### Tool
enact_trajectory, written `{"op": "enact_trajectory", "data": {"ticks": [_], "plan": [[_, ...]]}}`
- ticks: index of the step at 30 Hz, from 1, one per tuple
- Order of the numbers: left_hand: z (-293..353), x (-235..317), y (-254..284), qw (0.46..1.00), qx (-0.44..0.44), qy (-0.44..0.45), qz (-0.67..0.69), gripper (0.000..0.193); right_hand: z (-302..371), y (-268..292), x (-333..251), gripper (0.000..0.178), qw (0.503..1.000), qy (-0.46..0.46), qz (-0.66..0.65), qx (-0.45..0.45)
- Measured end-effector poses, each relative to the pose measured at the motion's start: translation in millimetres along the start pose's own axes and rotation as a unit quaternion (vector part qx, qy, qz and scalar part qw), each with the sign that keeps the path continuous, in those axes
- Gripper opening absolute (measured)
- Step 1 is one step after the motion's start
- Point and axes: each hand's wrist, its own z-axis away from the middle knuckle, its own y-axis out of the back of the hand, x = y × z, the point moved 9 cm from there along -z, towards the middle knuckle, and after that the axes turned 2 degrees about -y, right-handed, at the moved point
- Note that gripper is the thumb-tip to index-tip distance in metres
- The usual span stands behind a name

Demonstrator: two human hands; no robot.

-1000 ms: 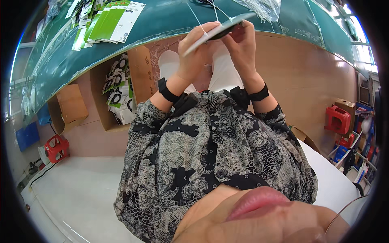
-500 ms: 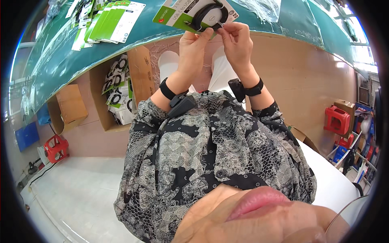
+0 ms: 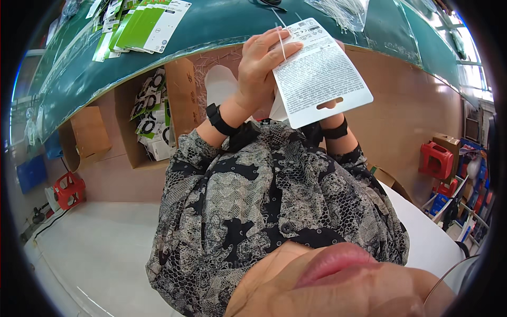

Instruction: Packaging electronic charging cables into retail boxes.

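Note:
A white printed packaging card [image 3: 323, 71] shows its back, tilted, with its hanging slot toward me. Two thin white cable tie ends [image 3: 281, 46] stick out near its far left edge. My left hand [image 3: 261, 63] is closed on that edge, its fingers over the back beside the ties and its thumb hidden. My right hand [image 3: 331, 120] is behind the card; only its base and a bit past the right edge show, so its fingers cannot be seen. The card's front, with the coiled black cable, faces away.
Green-and-white cards [image 3: 153, 26] lie stacked at the table's [image 3: 211, 26] left. A plastic bag of white cable ties [image 3: 340, 11] and a dark item [image 3: 270, 2] are at the far side. Below, a cardboard box [image 3: 182, 100] contains packaged cables [image 3: 153, 108]. Red stools [image 3: 436, 160] stand right and left.
The card has been turned over from its green front to its white back and brought nearer. My left hand has shifted onto its back; my right hand has gone behind it.

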Motion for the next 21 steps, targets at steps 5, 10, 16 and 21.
{"op": "enact_trajectory", "data": {"ticks": [5, 10, 16, 21], "plan": [[-1, 10, -5, 0.995, -0.034, -0.075, -0.057, 0.043, -3, 2, 15, 0.057, 0.993, -0.037, -0.099, -0.056], [-1, 0, 1, 0.997, -0.009, 0.056, 0.048, 0.037, -2, -4, 14, 0.052, 0.978, -0.053, -0.196, -0.051], [-9, 10, 9, 0.999, 0.0, 0.0, 0.041, 0.037, 2, -9, -21, 0.045, 0.994, 0.057, 0.096, -0.017], [-9, 22, 7, 0.998, -0.012, -0.061, -0.003, 0.035, 7, -11, -28, 0.042, 0.987, 0.09, 0.13, -0.014]]}}
